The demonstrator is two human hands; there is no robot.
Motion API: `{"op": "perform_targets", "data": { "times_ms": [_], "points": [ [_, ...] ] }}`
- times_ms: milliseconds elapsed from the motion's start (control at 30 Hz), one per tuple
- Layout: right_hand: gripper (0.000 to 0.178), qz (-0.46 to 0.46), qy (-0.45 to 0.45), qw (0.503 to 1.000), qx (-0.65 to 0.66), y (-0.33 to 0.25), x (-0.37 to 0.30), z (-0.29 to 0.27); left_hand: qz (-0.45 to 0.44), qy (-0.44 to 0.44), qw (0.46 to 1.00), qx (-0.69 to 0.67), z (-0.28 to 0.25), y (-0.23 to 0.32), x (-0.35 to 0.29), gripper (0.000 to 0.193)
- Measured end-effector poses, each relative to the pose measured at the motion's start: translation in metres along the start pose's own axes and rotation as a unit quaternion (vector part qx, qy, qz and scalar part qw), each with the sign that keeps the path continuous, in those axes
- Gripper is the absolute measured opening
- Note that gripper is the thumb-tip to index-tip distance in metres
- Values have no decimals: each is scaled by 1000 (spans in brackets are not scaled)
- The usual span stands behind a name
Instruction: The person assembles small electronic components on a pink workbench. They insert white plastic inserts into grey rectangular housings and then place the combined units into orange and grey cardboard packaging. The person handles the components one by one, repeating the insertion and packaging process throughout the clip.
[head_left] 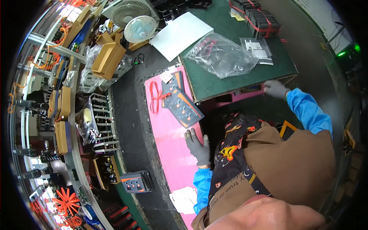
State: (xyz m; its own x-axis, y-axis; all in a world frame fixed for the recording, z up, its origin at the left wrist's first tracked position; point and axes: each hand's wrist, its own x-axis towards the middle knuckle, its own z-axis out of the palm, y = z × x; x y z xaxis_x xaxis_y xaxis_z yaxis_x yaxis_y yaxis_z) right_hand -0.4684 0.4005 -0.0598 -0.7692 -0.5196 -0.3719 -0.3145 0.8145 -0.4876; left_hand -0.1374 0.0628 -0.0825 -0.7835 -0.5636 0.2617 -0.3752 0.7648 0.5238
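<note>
My left hand (198, 147), in a grey glove, lies with its fingers spread on the pink work surface (168, 142). Just beyond its fingertips is a dark grey panel with orange trim and round openings (186, 109). It partly covers a similar panel (174, 82) with a small white card (166, 76) at its far end. A loose red strap (153, 97) rests to their left. My right hand (276, 89), also gloved, is at the near edge of the green table (218, 86), beside an opening under its top. Its fingers are slightly blurred, and their grip is unclear.
A clear plastic bag (222, 57) and papers in sleeves (258, 50) lie on the green table, with strapped dark stacks (262, 23) behind. White board (182, 34) and fans (140, 29) stand far left. Left are a panel stack (136, 182) and cardboard boxes (108, 59).
</note>
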Motion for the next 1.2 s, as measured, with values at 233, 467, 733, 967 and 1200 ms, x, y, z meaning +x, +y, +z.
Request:
{"op": "perform_targets", "data": {
  "times_ms": [233,467,733,967,1200],
  "points": [
    [32,56,235,969,-52,104,172,-174,-61,-66,996,10,25,36,6,68],
    [43,179,301,933,-81,182,333,-269,-198,-49,979,15,85,99,59,67],
    [41,237,277,920,-147,219,421,-273,-111,-86,989,46,140,196,160,65],
    [33,246,164,897,328,220,421,-299,-126,-106,986,33,159,206,198,63],
    [20,133,71,845,513,192,374,-322,-103,-144,984,6,166,201,217,62]
  ]
}}
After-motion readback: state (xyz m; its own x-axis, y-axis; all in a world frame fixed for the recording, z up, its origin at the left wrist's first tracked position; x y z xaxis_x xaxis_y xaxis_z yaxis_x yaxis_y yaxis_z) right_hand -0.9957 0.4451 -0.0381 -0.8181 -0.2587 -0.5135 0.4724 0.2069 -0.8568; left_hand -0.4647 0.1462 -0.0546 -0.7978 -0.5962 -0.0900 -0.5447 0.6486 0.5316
